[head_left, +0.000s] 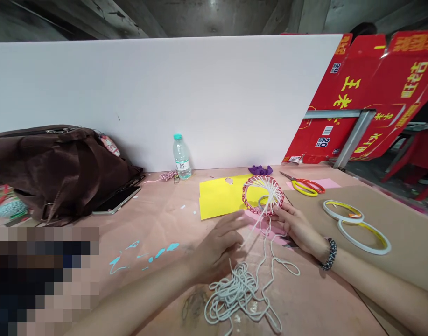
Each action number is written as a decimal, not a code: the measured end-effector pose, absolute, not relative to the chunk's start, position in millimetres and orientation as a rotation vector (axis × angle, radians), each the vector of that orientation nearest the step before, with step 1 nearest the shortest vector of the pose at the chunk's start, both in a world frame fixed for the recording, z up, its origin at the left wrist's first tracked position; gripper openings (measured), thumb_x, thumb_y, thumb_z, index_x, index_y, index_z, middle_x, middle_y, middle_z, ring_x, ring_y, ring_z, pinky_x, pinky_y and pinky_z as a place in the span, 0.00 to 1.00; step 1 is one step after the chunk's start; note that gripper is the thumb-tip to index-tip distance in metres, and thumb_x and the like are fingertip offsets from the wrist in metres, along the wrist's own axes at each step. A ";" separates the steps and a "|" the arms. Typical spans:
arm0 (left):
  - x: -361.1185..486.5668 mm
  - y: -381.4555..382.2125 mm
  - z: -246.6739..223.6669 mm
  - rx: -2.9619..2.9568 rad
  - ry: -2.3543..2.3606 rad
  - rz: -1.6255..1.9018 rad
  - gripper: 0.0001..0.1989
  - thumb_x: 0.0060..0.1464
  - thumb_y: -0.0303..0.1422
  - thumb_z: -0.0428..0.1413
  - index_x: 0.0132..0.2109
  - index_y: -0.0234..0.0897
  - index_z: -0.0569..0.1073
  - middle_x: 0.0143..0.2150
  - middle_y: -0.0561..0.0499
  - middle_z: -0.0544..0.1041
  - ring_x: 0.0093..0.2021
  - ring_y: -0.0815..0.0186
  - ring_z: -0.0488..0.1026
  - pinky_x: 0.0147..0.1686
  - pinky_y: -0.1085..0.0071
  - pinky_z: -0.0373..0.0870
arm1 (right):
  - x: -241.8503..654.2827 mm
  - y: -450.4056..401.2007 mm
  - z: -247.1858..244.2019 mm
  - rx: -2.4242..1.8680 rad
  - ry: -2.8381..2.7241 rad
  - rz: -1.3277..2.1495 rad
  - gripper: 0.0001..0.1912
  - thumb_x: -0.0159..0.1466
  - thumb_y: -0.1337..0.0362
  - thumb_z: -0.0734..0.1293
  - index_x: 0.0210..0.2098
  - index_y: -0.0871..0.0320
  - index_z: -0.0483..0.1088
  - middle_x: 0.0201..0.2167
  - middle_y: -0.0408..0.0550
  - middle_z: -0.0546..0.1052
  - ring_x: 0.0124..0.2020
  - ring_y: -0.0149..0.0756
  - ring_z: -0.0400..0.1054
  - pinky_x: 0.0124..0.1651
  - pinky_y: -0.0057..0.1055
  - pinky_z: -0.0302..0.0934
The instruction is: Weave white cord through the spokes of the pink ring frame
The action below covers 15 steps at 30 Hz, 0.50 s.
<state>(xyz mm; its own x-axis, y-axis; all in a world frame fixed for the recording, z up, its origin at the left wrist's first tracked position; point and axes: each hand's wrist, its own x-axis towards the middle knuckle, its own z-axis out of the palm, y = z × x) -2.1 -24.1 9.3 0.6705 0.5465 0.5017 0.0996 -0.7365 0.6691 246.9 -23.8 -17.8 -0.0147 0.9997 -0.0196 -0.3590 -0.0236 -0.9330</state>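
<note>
**Right hand (295, 229) grips red ring (263, 195) strung with white cord (235, 294)**

The left hand (217, 249) stands open just beside the loose cord heaped on the desk (157, 219). Farther back, a capped water bottle (181, 157) stands near a brown bag (59, 172).

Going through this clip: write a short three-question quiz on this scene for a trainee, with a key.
1. What round object does the right hand grip?
2. Which wrist wears the dark beaded bracelet?
3. True or false: the loose heap of white cord lies on the pink table covering, near the left hand.

Key:
1. A red ring strung with white cord.
2. The right wrist.
3. True.
</note>
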 end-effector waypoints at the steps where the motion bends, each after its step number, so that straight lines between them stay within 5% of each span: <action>1: -2.2 -25.4 8.1 2.240 0.437 0.861 0.10 0.59 0.34 0.49 0.32 0.39 0.73 0.43 0.43 0.77 0.52 0.58 0.68 0.60 0.58 0.50 | 246.4 -24.3 -16.8 -0.938 -0.943 1.382 0.17 0.55 0.56 0.73 0.39 0.57 0.69 0.36 0.48 0.77 0.35 0.34 0.73 0.36 0.27 0.68; 4: -0.8 -25.2 0.7 2.052 0.523 0.761 0.12 0.60 0.39 0.47 0.35 0.39 0.71 0.28 0.50 0.73 0.33 0.66 0.71 0.52 0.61 0.62 | 245.0 -25.9 -14.1 -0.954 -0.964 1.375 0.20 0.53 0.56 0.74 0.41 0.56 0.67 0.37 0.48 0.77 0.35 0.35 0.74 0.37 0.28 0.68; 8: 4.9 -15.1 -6.2 1.810 0.940 0.828 0.15 0.51 0.41 0.57 0.44 0.41 0.68 0.27 0.56 0.69 0.25 0.70 0.64 0.29 0.73 0.66 | 244.8 -26.4 -15.2 -0.986 -0.903 1.322 0.26 0.52 0.55 0.75 0.43 0.53 0.59 0.33 0.45 0.77 0.34 0.36 0.75 0.37 0.30 0.68; 15: 7.9 -13.8 3.3 2.290 0.747 0.849 0.07 0.54 0.35 0.54 0.35 0.40 0.76 0.42 0.45 0.76 0.44 0.59 0.70 0.46 0.66 0.64 | 244.1 -27.7 -14.4 -1.008 -0.933 1.317 0.30 0.50 0.55 0.76 0.44 0.52 0.56 0.34 0.45 0.77 0.34 0.39 0.75 0.35 0.30 0.68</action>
<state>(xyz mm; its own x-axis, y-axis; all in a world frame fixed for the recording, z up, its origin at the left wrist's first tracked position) 7.9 -13.8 3.3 0.6406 0.6649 0.3841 0.2965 -0.6756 0.6750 244.1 -27.7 -14.4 0.0461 0.9987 -0.0224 -0.3099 -0.0071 -0.9507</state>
